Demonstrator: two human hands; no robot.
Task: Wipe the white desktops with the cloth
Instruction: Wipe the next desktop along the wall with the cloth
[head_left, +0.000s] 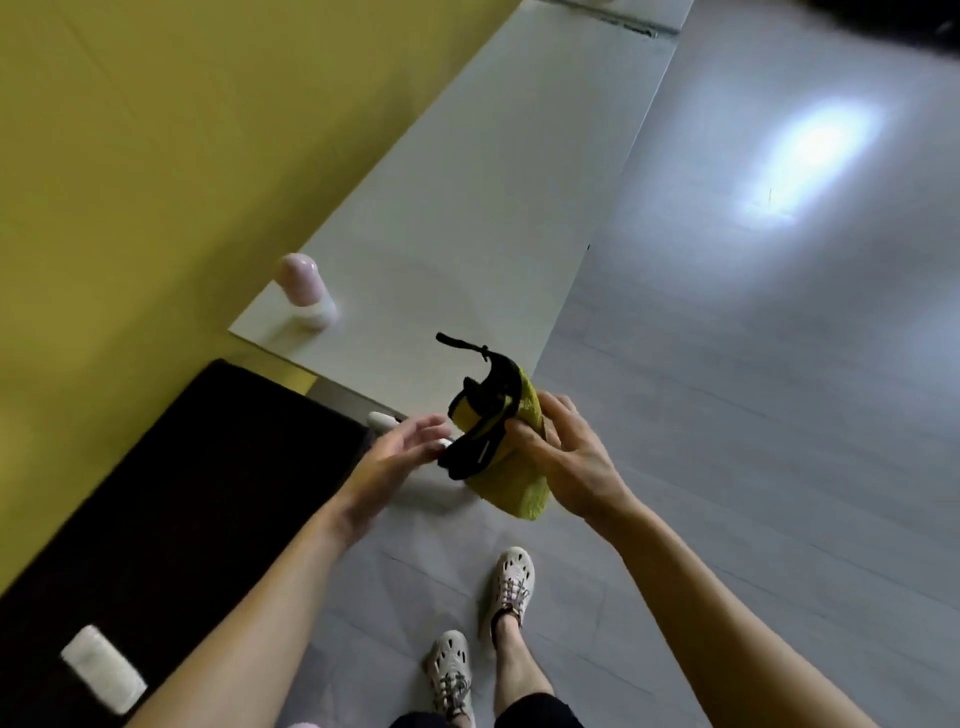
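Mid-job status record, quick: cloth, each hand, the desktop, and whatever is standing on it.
cloth: yellow, black trim, folded, held in the air
right hand: grips the cloth
left hand: fingers straight, beside the cloth's black edge; contact unclear
white desktop: ahead, cloth not yet on it
standing on it: pink-capped bottle, upright near its near left corner

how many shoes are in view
2, both on the floor: one shoe below the cloth, the other shoe left of it, nearer the bottom edge.
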